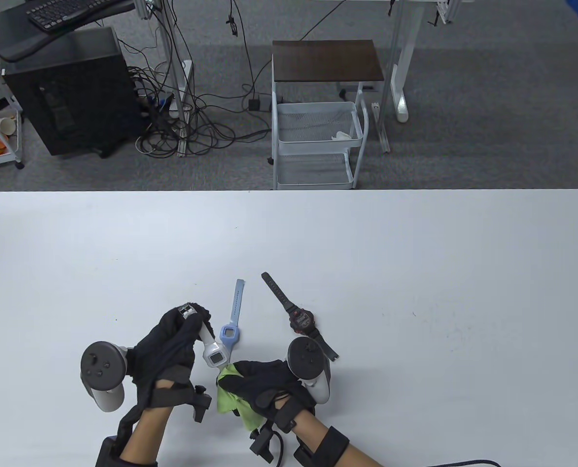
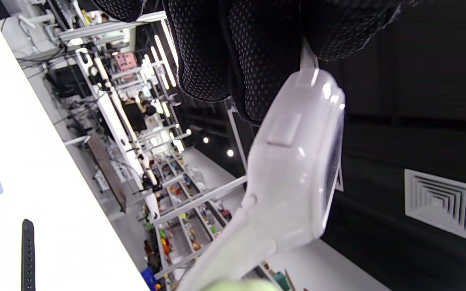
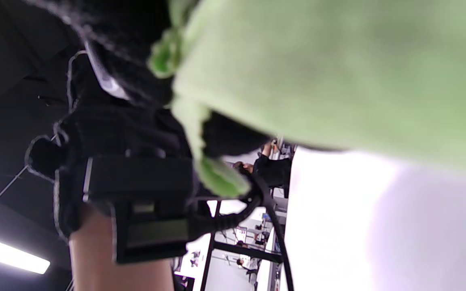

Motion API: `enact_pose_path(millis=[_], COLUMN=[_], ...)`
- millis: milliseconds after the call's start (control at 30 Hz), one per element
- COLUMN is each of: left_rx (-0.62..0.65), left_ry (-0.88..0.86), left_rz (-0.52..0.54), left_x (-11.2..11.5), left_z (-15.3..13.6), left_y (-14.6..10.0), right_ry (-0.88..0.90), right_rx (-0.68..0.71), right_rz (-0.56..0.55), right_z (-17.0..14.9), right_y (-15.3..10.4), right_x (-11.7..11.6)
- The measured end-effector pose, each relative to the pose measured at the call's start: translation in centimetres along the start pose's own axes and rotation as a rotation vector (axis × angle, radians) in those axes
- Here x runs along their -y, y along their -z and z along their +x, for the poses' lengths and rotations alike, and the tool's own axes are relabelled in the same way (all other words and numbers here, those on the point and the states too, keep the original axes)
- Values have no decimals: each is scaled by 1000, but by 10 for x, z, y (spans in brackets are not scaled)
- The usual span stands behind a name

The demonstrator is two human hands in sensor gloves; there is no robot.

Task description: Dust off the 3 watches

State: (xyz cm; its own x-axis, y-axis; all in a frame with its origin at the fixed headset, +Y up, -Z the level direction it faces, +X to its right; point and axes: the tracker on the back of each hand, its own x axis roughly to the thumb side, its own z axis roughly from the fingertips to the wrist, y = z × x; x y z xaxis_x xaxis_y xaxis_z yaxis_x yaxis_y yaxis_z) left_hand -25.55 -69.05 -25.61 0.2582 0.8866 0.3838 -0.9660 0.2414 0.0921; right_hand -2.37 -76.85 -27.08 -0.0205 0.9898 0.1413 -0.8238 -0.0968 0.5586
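Observation:
My left hand (image 1: 182,335) grips the strap of a white watch (image 1: 214,354), lifted off the table near the front edge. Close up in the left wrist view, the white watch (image 2: 293,178) hangs below my gloved fingers (image 2: 225,52). My right hand (image 1: 257,384) holds a green cloth (image 1: 233,396) bunched under its fingers, against the white watch's lower end. The green cloth (image 3: 330,68) fills the right wrist view. A light blue watch (image 1: 231,331) lies flat just behind the white one. A black watch with a red-trimmed face (image 1: 301,321) lies to its right.
The white table (image 1: 415,272) stretches wide to the right and back. Beyond its far edge stand a white wire cart (image 1: 318,141) and a black computer tower (image 1: 70,92) among floor cables.

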Motion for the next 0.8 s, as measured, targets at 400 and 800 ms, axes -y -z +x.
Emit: enact_pose_path(millis=[400, 800], left_rx=[6, 15], left_ry=[-52, -39], left_rz=[32, 20], left_x=[-5, -4], left_z=[0, 1], left_y=[-1, -1], right_ry=[-60, -112], right_rx=[16, 47], right_rz=[28, 46], right_z=[0, 0], right_y=[0, 1], right_x=[-2, -5])
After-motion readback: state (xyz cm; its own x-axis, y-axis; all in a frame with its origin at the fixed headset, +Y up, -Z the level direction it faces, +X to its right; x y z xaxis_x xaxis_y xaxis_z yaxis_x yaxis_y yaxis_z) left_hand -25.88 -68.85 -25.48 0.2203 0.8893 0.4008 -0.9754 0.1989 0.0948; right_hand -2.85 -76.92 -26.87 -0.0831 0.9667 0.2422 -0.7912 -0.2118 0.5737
